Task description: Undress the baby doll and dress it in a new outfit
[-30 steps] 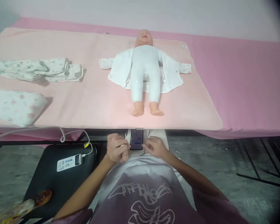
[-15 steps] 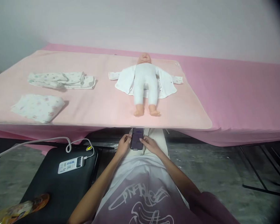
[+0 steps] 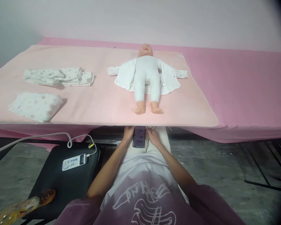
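Note:
A dark phone [image 3: 139, 136] lies between my hands above my lap, just under the table's front edge, its screen facing up. My left hand [image 3: 128, 133] is closed at the phone's left side, its fingertips partly hidden by the table edge. At the right side, my right hand [image 3: 154, 137] is closed with its fingers against the phone's edge. On the table beyond, a baby doll [image 3: 147, 73] lies on its back, feet toward me. Its white body is clothed, and an open white baby jacket [image 3: 126, 76] spreads out beneath it with both sleeves stretched sideways.
A peach mat [image 3: 89, 106] covers part of the pink tablecloth [image 3: 243, 93]. Two folded printed cloths, a long one [image 3: 58, 76] and a squarer one [image 3: 36, 106], lie left. A black stool [image 3: 58, 187] holds a white power bank [image 3: 74, 162] with a cable, and a bottle [image 3: 25, 207].
Both hands have slid farther toward the table edge along the phone's sides. My right thumb has come off the screen. The view has shifted slightly; the doll and cloths stay put.

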A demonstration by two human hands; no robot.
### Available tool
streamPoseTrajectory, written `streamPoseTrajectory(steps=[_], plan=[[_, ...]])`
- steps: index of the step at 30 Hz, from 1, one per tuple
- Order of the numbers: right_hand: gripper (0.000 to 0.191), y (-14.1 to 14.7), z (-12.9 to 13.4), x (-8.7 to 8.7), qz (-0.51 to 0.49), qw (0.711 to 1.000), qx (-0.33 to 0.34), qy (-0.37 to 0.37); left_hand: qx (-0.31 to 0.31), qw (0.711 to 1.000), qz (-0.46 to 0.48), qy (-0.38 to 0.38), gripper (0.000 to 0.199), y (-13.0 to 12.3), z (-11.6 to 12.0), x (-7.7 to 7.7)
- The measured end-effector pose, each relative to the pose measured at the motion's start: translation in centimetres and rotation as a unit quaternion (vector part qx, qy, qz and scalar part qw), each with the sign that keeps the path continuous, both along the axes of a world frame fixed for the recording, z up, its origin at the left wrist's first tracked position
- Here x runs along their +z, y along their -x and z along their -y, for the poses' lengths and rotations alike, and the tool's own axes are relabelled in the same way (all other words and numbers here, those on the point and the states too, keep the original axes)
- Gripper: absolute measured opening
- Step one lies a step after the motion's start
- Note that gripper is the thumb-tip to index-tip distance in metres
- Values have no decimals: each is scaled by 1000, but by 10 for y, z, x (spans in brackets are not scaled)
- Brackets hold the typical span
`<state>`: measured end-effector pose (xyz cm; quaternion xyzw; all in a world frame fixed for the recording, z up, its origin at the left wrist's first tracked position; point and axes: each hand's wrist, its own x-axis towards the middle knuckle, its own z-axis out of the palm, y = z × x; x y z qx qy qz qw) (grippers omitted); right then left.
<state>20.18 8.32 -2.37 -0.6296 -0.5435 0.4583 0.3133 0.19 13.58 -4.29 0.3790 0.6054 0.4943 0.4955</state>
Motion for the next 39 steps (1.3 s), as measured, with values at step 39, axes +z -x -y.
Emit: streamPoseTrajectory(steps=[39], plan=[[70, -3, 57, -18, -20, 995, 55, -77, -25, 993, -84, -75, 43, 45, 70, 36]])
